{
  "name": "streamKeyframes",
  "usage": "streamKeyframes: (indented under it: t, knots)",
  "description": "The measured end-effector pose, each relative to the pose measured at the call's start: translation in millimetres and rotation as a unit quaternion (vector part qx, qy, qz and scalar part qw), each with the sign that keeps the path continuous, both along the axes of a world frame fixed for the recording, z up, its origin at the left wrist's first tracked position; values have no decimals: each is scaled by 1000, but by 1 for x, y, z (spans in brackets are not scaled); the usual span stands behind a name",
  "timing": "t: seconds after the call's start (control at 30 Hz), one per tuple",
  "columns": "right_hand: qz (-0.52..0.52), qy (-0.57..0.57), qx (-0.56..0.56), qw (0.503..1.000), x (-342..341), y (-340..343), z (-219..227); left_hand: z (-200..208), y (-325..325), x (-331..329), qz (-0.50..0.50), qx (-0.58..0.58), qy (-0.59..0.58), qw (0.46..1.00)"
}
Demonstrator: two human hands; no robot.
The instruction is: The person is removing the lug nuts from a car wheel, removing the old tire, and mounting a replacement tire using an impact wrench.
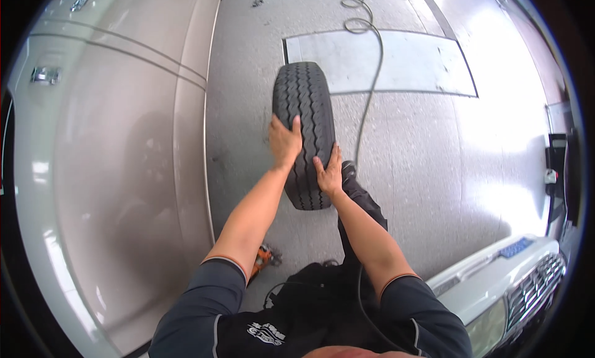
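A black tyre (302,88) stands upright on its tread in front of me, its zigzag grooves facing up. My left hand (285,141) is closed on its left edge, with the thumb over the tread and the fingers down the side. Lower on the right edge, my right hand (330,170) grips it, thumb on the tread and fingers along the sidewall. Most of both sidewalls is out of sight, so I cannot tell whether a rim is fitted.
A light-coloured vehicle (130,110) runs along the left. At lower right is another car's front (508,277). A thin dark hose (379,61) crosses a pale floor plate (421,64) beyond the tyre. An orange tool (263,259) lies by my left forearm.
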State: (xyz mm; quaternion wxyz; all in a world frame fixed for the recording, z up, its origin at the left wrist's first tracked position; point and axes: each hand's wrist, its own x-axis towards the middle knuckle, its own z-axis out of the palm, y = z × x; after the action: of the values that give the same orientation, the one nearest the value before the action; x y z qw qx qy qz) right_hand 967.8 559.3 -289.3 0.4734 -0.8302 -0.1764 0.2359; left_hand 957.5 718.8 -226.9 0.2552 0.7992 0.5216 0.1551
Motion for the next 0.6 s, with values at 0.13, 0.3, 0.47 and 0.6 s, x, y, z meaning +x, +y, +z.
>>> streamKeyframes:
  t: [0.13, 0.3, 0.47, 0.6]
  knots:
    - [-71, 13, 10, 997, 124, 157, 25, 20, 184, 139, -130, -259, -76, 954]
    - [-203, 118, -61, 970, 336, 308, 16, -28, 280, 168, -216, -339, -146, 904]
    - [17, 15, -27, 999, 376, 448, -4, -144, 384, 19, 69, -472, -277, 835]
    - [242, 277, 245, 897, 354, 503, -27, -191, 504, 57, 187, -341, -260, 884]
